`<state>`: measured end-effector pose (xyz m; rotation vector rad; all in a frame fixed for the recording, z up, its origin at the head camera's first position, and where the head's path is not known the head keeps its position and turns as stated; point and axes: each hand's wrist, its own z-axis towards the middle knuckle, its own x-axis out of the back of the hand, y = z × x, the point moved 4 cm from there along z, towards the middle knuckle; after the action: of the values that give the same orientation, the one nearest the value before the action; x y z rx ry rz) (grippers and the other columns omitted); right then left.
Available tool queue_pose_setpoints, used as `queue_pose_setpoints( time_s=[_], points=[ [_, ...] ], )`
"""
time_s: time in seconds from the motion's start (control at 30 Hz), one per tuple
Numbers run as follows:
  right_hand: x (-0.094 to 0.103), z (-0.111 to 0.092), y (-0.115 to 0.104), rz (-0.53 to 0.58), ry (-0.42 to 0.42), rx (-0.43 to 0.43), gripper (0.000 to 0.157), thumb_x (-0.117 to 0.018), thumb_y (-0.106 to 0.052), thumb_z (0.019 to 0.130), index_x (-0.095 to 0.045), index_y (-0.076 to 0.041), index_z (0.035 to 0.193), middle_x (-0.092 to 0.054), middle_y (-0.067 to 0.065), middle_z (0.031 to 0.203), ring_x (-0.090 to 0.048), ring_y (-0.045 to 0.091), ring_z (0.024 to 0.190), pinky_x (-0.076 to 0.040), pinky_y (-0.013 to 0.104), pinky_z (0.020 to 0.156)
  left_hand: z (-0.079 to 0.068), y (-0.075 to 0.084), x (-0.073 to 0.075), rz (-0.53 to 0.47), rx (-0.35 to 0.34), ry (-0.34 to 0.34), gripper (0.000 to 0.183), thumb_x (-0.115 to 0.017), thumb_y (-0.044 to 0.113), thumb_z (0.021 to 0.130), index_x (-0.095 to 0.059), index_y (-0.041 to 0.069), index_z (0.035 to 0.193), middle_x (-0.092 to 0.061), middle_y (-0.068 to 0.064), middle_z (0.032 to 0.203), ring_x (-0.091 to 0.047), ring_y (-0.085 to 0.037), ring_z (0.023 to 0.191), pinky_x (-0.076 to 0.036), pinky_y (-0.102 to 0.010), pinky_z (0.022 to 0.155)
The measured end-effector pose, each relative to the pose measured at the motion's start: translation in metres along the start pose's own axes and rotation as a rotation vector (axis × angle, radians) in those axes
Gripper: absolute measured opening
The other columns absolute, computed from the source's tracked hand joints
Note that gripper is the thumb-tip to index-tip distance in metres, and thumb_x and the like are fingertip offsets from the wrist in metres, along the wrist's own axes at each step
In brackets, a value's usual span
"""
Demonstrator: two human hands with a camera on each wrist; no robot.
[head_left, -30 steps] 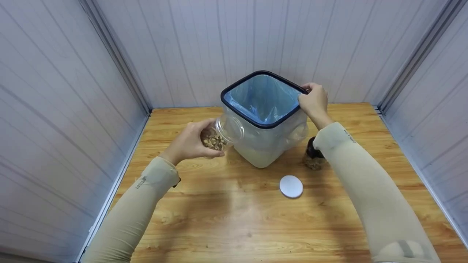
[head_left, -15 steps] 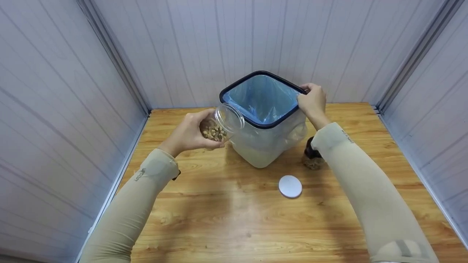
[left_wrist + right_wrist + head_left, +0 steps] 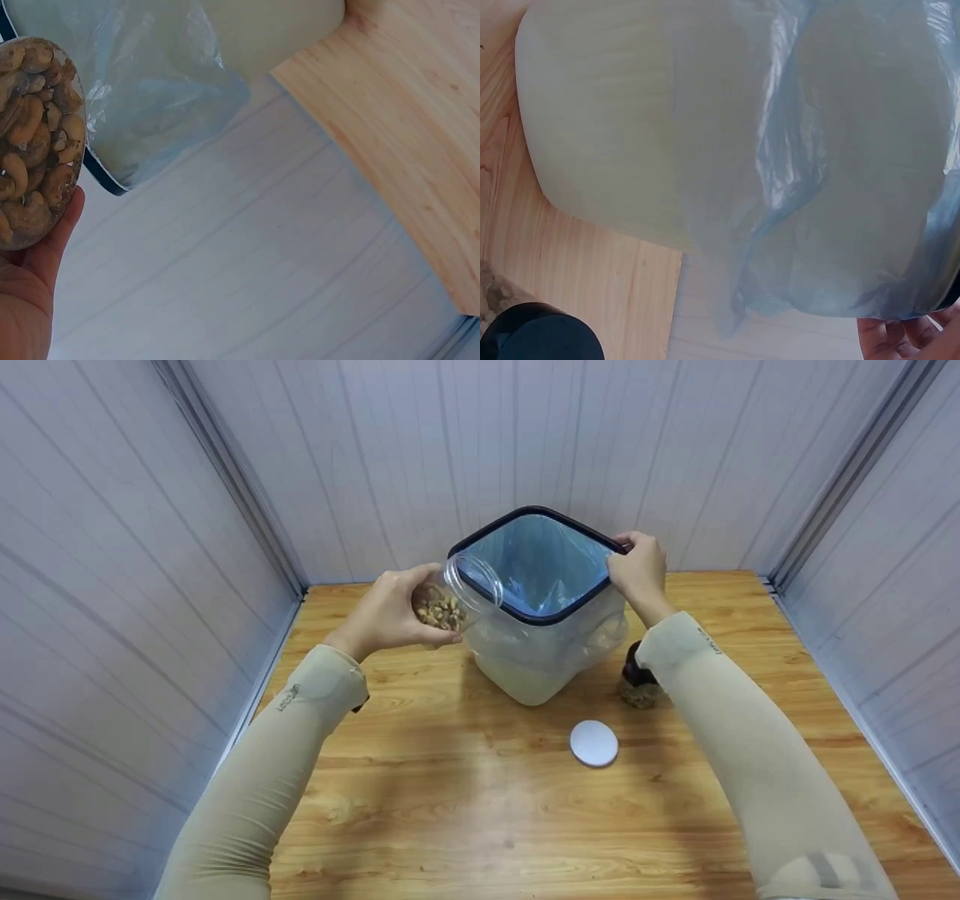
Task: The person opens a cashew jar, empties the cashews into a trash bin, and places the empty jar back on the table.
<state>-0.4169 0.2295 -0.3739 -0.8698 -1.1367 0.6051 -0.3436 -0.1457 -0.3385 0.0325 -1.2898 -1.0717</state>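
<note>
My left hand [image 3: 394,607] grips a clear plastic jar [image 3: 480,598] around its body. The jar leans right, and its lidless mouth overlaps the near left rim of a trash bin [image 3: 517,664] in the head view. Cashews [image 3: 34,142] show through the jar's bottom in the left wrist view, gathered in its lower part. With fingers and thumb my right hand [image 3: 641,570] pinches the bin's black rim [image 3: 551,619] at its right corner. A thin blue bag [image 3: 555,551] lines the pale bin and hangs over its outside; the bin stands tipped toward me.
A flat white round lid [image 3: 594,743] lies on the wooden table [image 3: 480,810] in front of the bin. Beside my right forearm stands a black-lidded jar [image 3: 639,682] with pale brown contents, partly covered by the sleeve. Panelled walls [image 3: 375,457] enclose the table's back and sides.
My left hand has raised the jar, bringing its mouth from below the bin's rim up to overlap it. The right hand keeps its hold on the rim.
</note>
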Motion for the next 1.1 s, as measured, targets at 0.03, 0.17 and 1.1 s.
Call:
queue_pose_setpoints(
  time_s=[0.03,0.17,1.1],
  points=[
    [0.000,0.000,0.000,0.003,0.003,0.001,0.044,-0.051,-0.003,0.095,-0.070,0.001,0.135,-0.072,0.020,0.134,-0.063,0.031,0.120,-0.053,0.046,0.109,0.002,0.000,0.001,0.005,0.001,-0.001,0.081,-0.101,0.036,0.073,-0.066,0.008,0.141,-0.079,-0.004,0.110,-0.074,-0.015,0.091,-0.062,-0.030,0.081],
    [0.000,-0.001,-0.001,0.006,0.007,0.004,0.043,-0.051,-0.003,0.096,-0.070,0.001,0.135,-0.072,0.020,0.134,-0.063,0.031,0.120,-0.053,0.045,0.108,0.007,0.001,0.004,0.013,0.004,-0.004,0.083,-0.101,0.037,0.073,-0.066,0.008,0.142,-0.080,-0.004,0.113,-0.075,-0.016,0.094,-0.064,-0.035,0.084],
    [0.002,-0.004,-0.003,0.009,-0.002,-0.028,0.042,-0.051,-0.003,0.100,-0.068,0.000,0.138,-0.070,0.020,0.137,-0.061,0.031,0.123,-0.053,0.045,0.112,0.036,0.006,0.021,0.101,0.089,-0.011,0.091,-0.101,0.042,0.073,-0.061,0.010,0.149,-0.076,-0.008,0.119,-0.071,-0.020,0.097,-0.062,-0.038,0.087]
  ],
)
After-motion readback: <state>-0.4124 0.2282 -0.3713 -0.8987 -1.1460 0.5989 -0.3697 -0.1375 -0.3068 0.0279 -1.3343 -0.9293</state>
